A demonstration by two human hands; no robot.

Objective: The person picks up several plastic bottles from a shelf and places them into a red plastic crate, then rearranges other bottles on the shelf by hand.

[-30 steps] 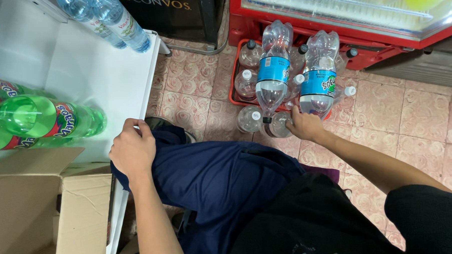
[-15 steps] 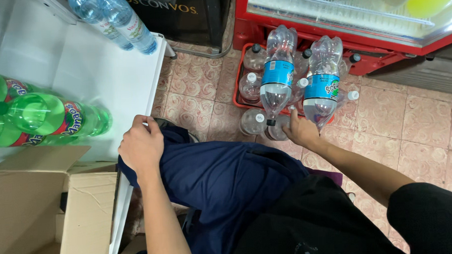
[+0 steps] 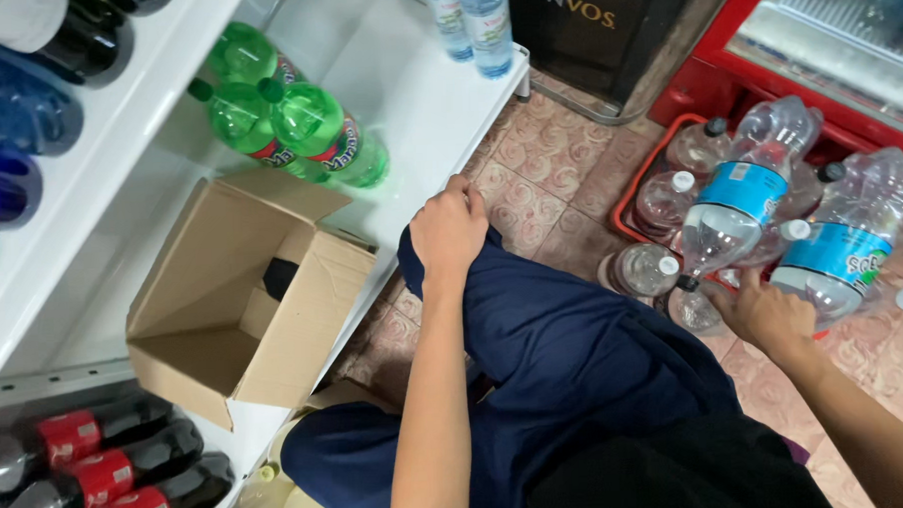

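Bottles (image 3: 740, 209) of clear water with blue labels are gripped by the right hand (image 3: 769, 313), whose fingers are curled about their lower ends; two are held side by side, long axes tilted up and away from the hand, caps pointing down toward it. They are carried just above a red crate (image 3: 637, 182) of like bottles on the tiled floor (image 3: 540, 196). The left hand (image 3: 451, 229) is closed in a loose fist on the knee, empty and well apart from the bottles. Beyond it lie a white shelf (image 3: 436, 104), green bottles (image 3: 297, 129) and an open cardboard box (image 3: 243, 301).
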